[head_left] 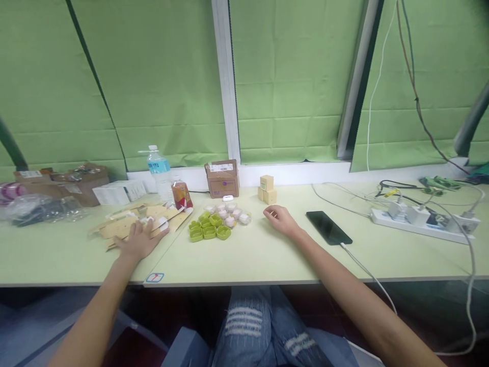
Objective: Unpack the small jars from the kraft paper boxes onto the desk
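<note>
My left hand (139, 240) lies with its fingers spread on a loose pile of flattened tan cardboard boxes (114, 229). To the right of that pile stands a group of several small green cups (210, 233), some flower-shaped. Just behind them are several small clear containers with pale pink and white contents (230, 216). My right hand (281, 221) rests on the table with its fingers loosely curled together, and nothing shows in it. Beyond its fingertips, three small tan cube boxes (267, 189) are stacked, one on top of two.
A brown carton (222, 179), a white earbud case (228, 198), a water bottle (159, 173) and a reddish-brown drink bottle (181, 194) stand at the back. On the right lie a plugged-in phone (328, 227) and a power strip (420, 226) with tangled cables. Cartons (80, 183) sit far left.
</note>
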Demonstrator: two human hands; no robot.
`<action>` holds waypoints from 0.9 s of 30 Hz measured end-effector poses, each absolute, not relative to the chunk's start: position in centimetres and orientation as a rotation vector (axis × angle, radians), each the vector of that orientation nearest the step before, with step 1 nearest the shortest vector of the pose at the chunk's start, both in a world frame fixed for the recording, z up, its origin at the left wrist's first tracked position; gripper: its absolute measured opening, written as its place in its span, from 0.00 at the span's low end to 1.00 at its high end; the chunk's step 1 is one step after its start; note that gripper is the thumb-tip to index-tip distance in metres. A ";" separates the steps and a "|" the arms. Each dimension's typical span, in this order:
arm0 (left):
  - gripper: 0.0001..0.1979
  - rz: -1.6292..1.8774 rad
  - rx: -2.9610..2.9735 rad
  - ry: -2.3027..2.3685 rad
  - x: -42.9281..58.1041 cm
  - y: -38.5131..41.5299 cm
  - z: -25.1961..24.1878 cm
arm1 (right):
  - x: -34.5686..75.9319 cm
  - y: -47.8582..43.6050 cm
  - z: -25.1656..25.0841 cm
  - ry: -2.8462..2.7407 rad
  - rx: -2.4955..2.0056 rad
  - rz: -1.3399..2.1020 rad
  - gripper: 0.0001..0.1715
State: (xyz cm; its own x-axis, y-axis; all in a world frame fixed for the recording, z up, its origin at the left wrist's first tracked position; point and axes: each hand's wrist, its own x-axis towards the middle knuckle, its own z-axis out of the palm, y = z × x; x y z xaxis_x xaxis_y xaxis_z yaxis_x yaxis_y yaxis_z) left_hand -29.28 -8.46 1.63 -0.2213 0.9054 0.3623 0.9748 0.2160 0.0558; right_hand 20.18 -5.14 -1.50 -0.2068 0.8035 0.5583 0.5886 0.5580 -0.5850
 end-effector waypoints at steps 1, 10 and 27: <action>0.41 -0.398 -1.707 -2.238 -28.9 -8.6 1.7 | 20.3 -4.7 -1.6 -1.875 -1.141 0.286 0.15; 0.24 -1.058 -1.668 -1.535 -25.4 -10.4 2.7 | 20.9 2.1 -0.4 -1.294 -1.535 0.181 0.43; 0.12 -1.245 -2.745 -0.998 6.5 -8.2 0.4 | 20.8 4.0 1.5 -1.354 -1.328 0.108 0.28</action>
